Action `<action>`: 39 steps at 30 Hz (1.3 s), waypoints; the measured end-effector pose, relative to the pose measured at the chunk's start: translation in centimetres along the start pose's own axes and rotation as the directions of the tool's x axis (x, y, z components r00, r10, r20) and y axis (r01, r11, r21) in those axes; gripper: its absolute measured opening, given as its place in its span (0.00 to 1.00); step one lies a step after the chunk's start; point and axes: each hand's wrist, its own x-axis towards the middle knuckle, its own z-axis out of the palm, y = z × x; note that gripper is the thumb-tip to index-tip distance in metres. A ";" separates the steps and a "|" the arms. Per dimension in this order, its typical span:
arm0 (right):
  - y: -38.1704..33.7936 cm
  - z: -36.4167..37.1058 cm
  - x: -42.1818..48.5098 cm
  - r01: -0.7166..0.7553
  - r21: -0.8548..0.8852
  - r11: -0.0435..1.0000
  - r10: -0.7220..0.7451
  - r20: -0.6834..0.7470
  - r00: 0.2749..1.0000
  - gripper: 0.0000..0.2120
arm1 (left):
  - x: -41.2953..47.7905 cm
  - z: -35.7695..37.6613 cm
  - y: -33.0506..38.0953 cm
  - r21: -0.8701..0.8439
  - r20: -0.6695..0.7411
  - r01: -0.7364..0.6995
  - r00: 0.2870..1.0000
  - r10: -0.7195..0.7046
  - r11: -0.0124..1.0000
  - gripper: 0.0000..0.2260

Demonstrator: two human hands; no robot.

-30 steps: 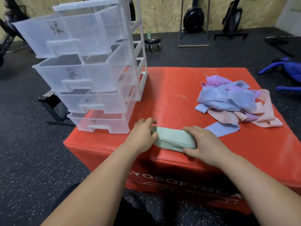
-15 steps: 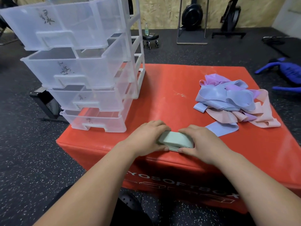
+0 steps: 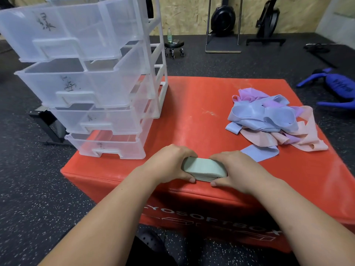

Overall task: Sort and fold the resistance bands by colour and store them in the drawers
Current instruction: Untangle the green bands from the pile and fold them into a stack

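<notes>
A folded stack of pale green bands (image 3: 203, 168) lies near the front edge of the red soft box (image 3: 192, 116). My left hand (image 3: 169, 164) grips its left end and my right hand (image 3: 236, 169) grips its right end, thumbs at the front. A tangled pile of blue, purple and pink bands (image 3: 269, 120) lies at the right of the box. A clear plastic drawer unit (image 3: 92, 83) stands at the left, its several drawers pulled open and labelled with handwriting; they look empty.
One flat blue band (image 3: 259, 152) lies just right of my right hand. Dark speckled gym floor surrounds the box. A blue object (image 3: 334, 87) lies on the floor at right. A small rolling stool (image 3: 173, 47) and exercise machines stand behind.
Both hands have closed inward on the green stack, squeezing it shorter and thicker. The view has shifted closer to the drawers.
</notes>
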 end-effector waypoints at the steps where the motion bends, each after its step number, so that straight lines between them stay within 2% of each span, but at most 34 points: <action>1: 0.0 0.0 0.0 -0.005 -0.009 1.000 0.005 0.003 1.000 0.28 | -0.1 0.0 -0.1 0.007 -0.007 0.002 1.000 -0.002 1.000 0.34; 4: -0.4 0.1 0.1 -0.019 -0.043 0.999 0.020 0.013 1.000 0.28 | -0.4 -0.1 0.2 0.018 -0.034 -0.022 0.999 0.023 1.000 0.39; 9: -0.9 -0.6 -0.2 -0.042 0.043 0.998 0.039 0.073 0.997 0.32 | -0.3 -0.8 0.4 -0.048 -0.015 -0.019 1.000 0.018 0.999 0.27; 11: -1.1 -1.2 -0.6 -0.126 0.163 0.979 0.105 0.132 0.986 0.37 | -0.3 -0.7 0.1 -0.076 0.001 0.006 1.000 -0.006 0.997 0.26; 13: -1.2 -1.9 -1.0 -0.275 0.272 0.922 0.241 0.152 0.959 0.38 | -0.3 -0.3 -0.1 -0.105 -0.001 0.019 1.000 -0.019 0.994 0.27; 16: -0.8 -2.1 -1.4 -0.452 0.373 0.811 0.411 0.187 0.892 0.32 | -0.6 0.0 -0.4 -0.134 -0.003 0.039 0.999 -0.040 0.990 0.28; 19: -1.7 -1.4 -1.7 -0.519 0.496 0.696 0.451 0.260 0.854 0.23 | -0.8 -0.1 -0.1 -0.155 -0.006 0.058 0.998 -0.060 0.986 0.27; 23: -3.2 -0.5 -1.2 -0.543 0.431 0.721 0.509 0.203 0.836 0.16 | -1.0 -0.1 0.2 -0.163 -0.021 0.070 0.997 -0.074 0.984 0.27; 26: -4.1 0.1 -0.9 -0.581 0.501 0.642 0.577 0.184 0.796 0.13 | -1.4 -0.1 0.3 -0.196 -0.033 0.084 0.995 -0.092 0.977 0.27; 28: -4.7 0.5 -0.9 -0.574 0.563 0.595 0.613 0.144 0.777 0.11 | -1.7 -0.1 0.3 -0.210 -0.041 0.085 0.995 -0.096 0.974 0.27; 31: -5.2 0.4 -0.8 -0.506 0.555 0.660 0.589 0.034 0.807 0.10 | -2.3 -0.3 0.2 -0.292 -0.057 0.092 0.992 -0.113 0.952 0.24; 35: -5.2 -2.2 0.2 -0.303 0.560 0.771 0.391 -0.041 0.919 0.13 | -2.5 -0.8 0.2 -0.500 -0.136 0.106 0.971 -0.198 0.860 0.13; 39: -5.2 -6.1 2.7 -0.107 0.536 0.838 0.173 -0.075 0.982 0.19 | -1.8 -1.7 0.4 -0.597 -0.255 0.038 0.938 -0.235 0.802 0.23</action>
